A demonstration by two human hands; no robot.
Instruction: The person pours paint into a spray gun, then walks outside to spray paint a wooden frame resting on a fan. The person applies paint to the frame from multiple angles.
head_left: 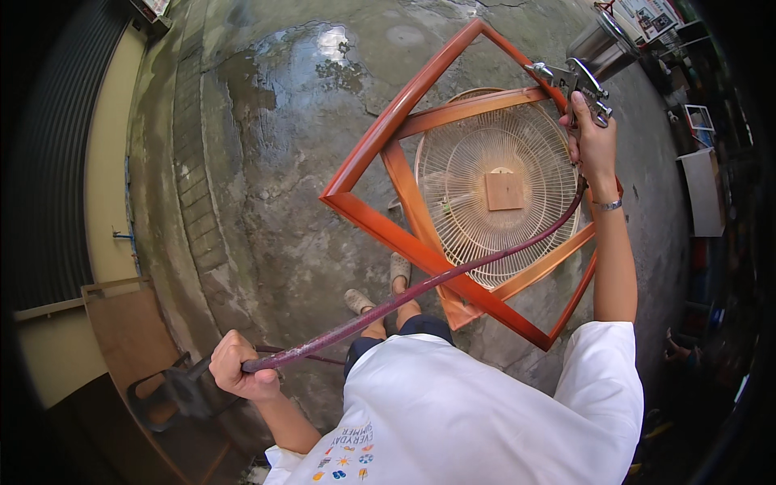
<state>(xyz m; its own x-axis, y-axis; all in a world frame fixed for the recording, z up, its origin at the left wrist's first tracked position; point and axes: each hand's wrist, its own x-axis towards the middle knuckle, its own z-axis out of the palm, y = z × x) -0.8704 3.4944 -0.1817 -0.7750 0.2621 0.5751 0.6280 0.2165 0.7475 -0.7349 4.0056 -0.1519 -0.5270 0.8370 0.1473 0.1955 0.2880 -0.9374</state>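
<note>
My right hand (592,144) is closed round the handle of a metal spray gun (576,81), held over the far right part of a reddish-brown wooden frame (384,133). From the gun a dark red hose (420,288) runs down across the frame to the lower left. There my left hand (242,368) is wrapped round the hose. The glossy frame rests at an angle over a lighter wooden frame (416,194), and beneath both lies a round wire fan guard (461,170) with a small square wooden piece (504,191) at its middle.
Wet patches mark the concrete floor (267,194). A black chair (174,392) and a brown board (129,327) stand at the lower left, by a ribbed shutter (52,162). A metal drum (602,47) is at the far right, with a white box (702,192) nearer.
</note>
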